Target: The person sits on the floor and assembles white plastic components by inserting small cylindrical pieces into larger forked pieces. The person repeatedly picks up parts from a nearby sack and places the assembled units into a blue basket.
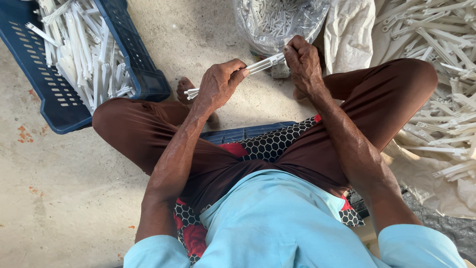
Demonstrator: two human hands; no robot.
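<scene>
A long white plastic strip (262, 65) is held between both hands above my knees. My left hand (218, 83) is closed around its lower left part, and the strip's end pokes out below the fist near my bare foot (184, 89). Fingers of my right hand (303, 62) pinch its upper right end. Just beyond the hands a clear plastic bag (277, 22) holds several small white pieces.
A dark blue crate (144, 74) full of white plastic strips stands at the upper left on the concrete floor. A heap of white plastic frames (441, 89) lies on white sacking to the right. I sit cross-legged on a blue crate with a patterned cushion (267, 144).
</scene>
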